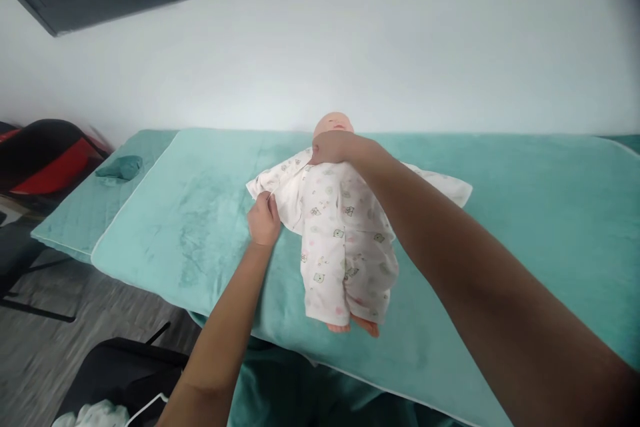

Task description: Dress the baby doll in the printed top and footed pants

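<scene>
A baby doll [334,123] lies on its back on the green bed cover, head toward the wall and bare feet toward me. It wears white printed trousers [325,267] and a matching white baby shirt [290,203], whose sleeves spread out to both sides. My left hand [264,219] is closed at the left part of the shirt, pinching its edge near the sleeve. Across the doll's upper chest reaches my right hand [331,147], its fingers curled on the shirt at the collar by the left shoulder. It covers the doll's neck and lower face.
The green plush bed cover [200,213] runs along a white wall [300,60]. At the bed's left end is a face hole [119,168]. Black and red chairs [55,167] stand at the left, and a black seat [125,373] holds a pale cloth in the near left.
</scene>
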`<state>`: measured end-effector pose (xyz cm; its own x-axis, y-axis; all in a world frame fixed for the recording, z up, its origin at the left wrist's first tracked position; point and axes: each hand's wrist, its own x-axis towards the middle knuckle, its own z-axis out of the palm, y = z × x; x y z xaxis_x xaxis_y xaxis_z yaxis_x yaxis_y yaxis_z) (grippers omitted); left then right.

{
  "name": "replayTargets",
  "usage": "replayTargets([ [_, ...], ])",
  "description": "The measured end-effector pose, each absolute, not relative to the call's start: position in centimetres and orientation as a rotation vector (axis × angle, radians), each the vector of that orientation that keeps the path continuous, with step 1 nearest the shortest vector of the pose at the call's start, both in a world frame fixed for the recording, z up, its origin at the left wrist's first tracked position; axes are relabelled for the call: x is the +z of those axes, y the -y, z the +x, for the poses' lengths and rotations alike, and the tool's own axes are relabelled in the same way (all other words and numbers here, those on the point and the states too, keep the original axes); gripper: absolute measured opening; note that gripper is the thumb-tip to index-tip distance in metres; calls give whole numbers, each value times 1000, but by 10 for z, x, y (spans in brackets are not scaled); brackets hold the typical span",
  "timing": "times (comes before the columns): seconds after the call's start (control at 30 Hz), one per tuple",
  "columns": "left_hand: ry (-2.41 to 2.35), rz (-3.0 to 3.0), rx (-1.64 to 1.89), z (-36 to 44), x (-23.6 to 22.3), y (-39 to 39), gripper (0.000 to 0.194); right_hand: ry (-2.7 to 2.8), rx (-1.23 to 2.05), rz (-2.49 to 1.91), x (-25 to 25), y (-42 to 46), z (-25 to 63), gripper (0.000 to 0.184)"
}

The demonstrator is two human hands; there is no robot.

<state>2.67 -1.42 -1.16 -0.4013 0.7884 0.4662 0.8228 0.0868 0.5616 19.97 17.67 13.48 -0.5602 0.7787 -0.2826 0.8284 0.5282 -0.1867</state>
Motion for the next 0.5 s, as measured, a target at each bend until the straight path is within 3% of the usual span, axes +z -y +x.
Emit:
replayTargets([
  [0.27,2094,-1763,-1279,26,-18,15,49,-2639,-209,1578,118,-179,184,32],
  [0.5,1779,-1906,-1276,31,-14,18,30,-2933,-24,1671,102,-155,187,36],
])
